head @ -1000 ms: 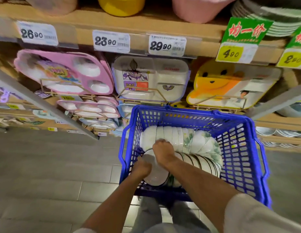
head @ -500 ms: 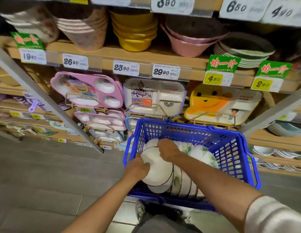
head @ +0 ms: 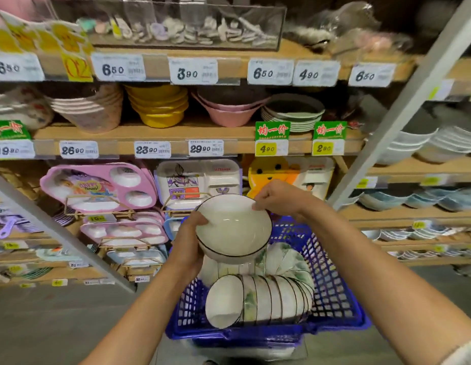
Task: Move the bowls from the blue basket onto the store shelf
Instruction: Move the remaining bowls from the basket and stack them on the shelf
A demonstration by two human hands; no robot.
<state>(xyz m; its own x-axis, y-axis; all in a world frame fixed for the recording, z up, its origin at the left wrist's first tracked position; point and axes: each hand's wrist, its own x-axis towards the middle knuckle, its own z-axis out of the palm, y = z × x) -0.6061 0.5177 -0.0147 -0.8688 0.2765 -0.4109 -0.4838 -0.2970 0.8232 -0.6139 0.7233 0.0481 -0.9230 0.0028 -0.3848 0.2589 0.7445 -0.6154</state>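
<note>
A small stack of white bowls [head: 233,227] with thin black rims is lifted above the blue basket [head: 332,293]. My left hand [head: 191,241] grips the stack's left side and underside, thumb on the rim. My right hand [head: 278,197] pinches the far right rim. Down in the basket lies a row of several more white bowls [head: 260,299] on their sides, some with green leaf prints. The store shelf [head: 176,133] rises straight ahead, its boards crowded with goods.
Pink, yellow and brown bowls [head: 158,106] fill the middle shelf above price tags. Children's divided trays [head: 102,185] stand on wire racks behind the basket. A grey upright [head: 403,106] slants at right, with white and blue dishes [head: 424,146] beyond. Grey tiled floor [head: 58,325] lies at left.
Both hands have lifted a stack of bowls out of the basket to chest height. The view has tilted upward, showing higher shelves.
</note>
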